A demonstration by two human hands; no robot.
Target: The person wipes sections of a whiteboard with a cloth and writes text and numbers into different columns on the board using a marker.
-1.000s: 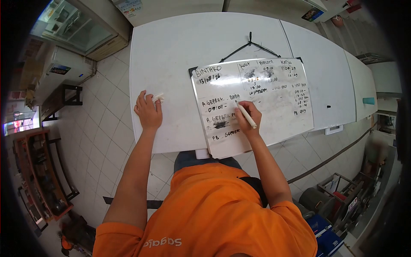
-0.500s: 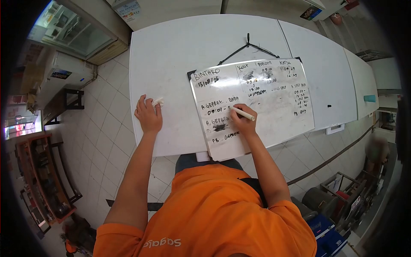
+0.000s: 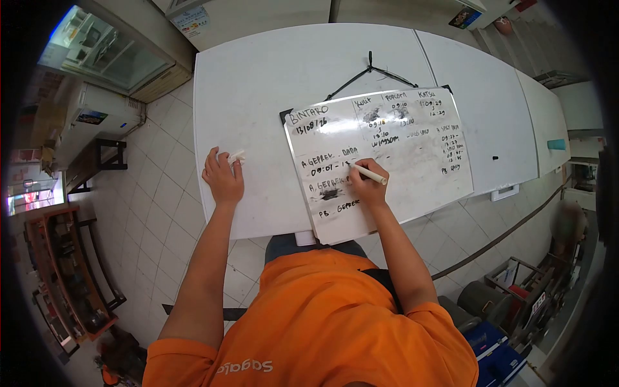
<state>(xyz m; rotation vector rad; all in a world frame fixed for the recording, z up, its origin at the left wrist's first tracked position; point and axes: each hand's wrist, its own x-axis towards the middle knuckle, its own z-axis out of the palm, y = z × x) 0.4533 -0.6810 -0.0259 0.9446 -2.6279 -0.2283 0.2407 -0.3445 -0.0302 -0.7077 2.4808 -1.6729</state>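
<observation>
My right hand (image 3: 367,188) is closed around a white marker (image 3: 371,174), its tip on the whiteboard (image 3: 412,174) at the end of a line reading "09:07 - 13". Black handwriting in columns and several dark smudges cover the board, which has black corners and a black cord at its top. My left hand (image 3: 223,180) rests on the white tabletop (image 3: 258,90) left of the board. Between its thumb and fingers is a crumpled white tissue (image 3: 237,157), partly hidden by the fingers.
A small black piece (image 3: 495,158) lies on the table right of the board. Farther right stands a teal cup (image 3: 556,144). White freezers border the table's far side, and a glass-fronted cooler (image 3: 109,48) stands at the upper left. A blue box (image 3: 493,351) is at lower right.
My right hand has moved slightly right and down with the marker, and more digits now follow "09:07 -". My left hand stays in place with the tissue.
</observation>
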